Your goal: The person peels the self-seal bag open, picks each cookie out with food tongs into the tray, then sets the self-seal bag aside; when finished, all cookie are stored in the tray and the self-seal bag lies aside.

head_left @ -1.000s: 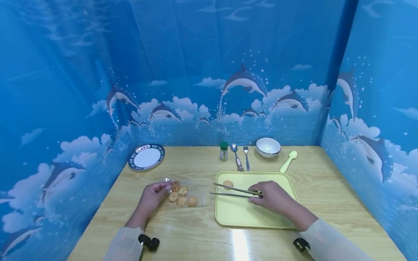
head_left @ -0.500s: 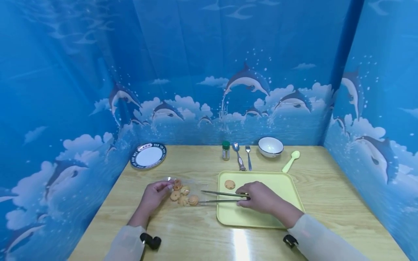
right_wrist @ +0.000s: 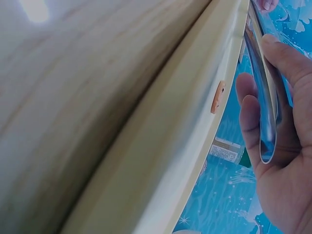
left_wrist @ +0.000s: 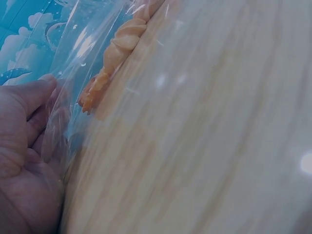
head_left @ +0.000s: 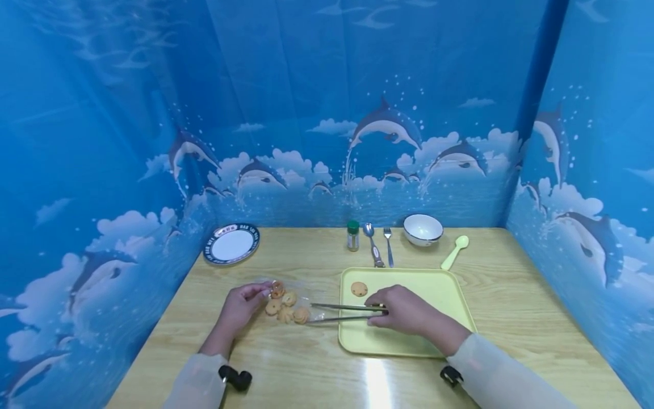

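Note:
A clear plastic bag (head_left: 307, 288) holding several cookies (head_left: 289, 299) lies on the table. My left hand (head_left: 241, 305) pinches its left end between thumb and fingers; the left wrist view shows the film (left_wrist: 73, 92) against the fingers. In my right hand (head_left: 406, 311) are metal tongs (head_left: 343, 307), gripped near their bend, as the right wrist view shows. Their two arms stand apart and point left past the tray edge. The tips are at the bag's right side, close to the rightmost cookie (head_left: 301, 315); contact is unclear. One round cookie (head_left: 359, 289) sits on the yellow tray (head_left: 365, 341).
Behind the tray are a green-capped jar (head_left: 353, 236), a metal spoon (head_left: 374, 245), a fork (head_left: 389, 247), a white bowl (head_left: 423, 230) and a light green spoon (head_left: 455, 253). A blue-rimmed plate (head_left: 232, 244) lies at the back left. Dolphin-print curtains (head_left: 306, 85) surround the table.
My right hand has carried the tongs leftward, from over the tray and its cookie to the right side of the bag. The left hand keeps its pinch on the bag.

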A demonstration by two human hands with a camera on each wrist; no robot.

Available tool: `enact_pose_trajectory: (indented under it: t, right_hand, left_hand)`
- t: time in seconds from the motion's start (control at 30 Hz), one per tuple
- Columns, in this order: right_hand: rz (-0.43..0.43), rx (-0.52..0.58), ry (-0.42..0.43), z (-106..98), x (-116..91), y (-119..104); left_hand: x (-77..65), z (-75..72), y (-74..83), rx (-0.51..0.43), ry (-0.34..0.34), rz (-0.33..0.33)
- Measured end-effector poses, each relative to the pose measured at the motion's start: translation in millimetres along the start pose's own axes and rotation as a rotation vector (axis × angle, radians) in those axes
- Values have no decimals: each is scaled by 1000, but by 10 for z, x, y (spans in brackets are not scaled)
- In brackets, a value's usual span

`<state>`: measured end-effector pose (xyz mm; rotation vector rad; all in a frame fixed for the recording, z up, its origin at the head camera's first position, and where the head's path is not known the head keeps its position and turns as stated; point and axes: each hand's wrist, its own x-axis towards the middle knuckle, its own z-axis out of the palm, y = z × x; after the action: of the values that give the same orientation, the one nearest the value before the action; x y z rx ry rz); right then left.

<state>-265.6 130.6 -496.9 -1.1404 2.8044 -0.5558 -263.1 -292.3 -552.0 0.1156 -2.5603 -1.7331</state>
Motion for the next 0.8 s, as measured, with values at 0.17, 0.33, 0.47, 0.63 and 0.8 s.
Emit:
enact_pose_trajectory:
  t: [0.17,0.33,0.47,0.63,0.8]
  right_hand:
    - [-26,20,-3,22,44,-22]
    - [-37,30,-8,28,84,-48]
    - [-47,26,-3,30,122,-66]
    - [-61,24,-3,38,163,-82]
    - [-72,34,2,66,184,-80]
  left_hand:
    - [-18,-7,11,2,-10,-6]
    - [-21,-5,8,7,-6,8]
    - [-20,-3,5,9,0,38]
    - [-24,-4,16,1,0,33]
    - [-28,-3,30,5,-1,-3]
